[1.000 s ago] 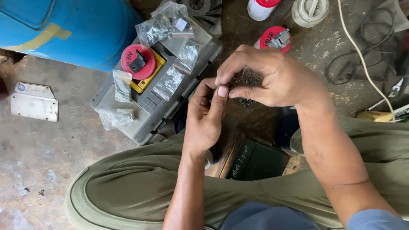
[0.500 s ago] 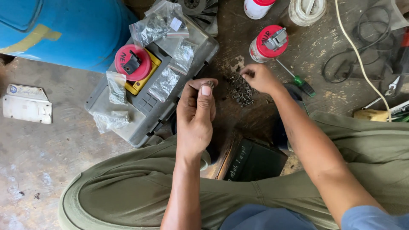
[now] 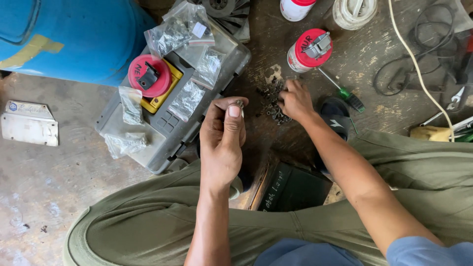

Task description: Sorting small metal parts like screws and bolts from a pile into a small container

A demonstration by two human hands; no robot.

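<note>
Screws (image 3: 272, 101) lie heaped on the dark floor at the right hand's (image 3: 294, 101) nine o'clock, its fingers picking among them, while the left hand (image 3: 222, 135) pinches one small screw (image 3: 239, 104) upright.

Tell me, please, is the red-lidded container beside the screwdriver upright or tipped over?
Upright: the red-lidded container shows its round lid facing up, a small metal part resting on top, beside the screwdriver.

The small metal part (image 3: 239, 104) in the left hand (image 3: 222, 138) is too small to identify.
</note>
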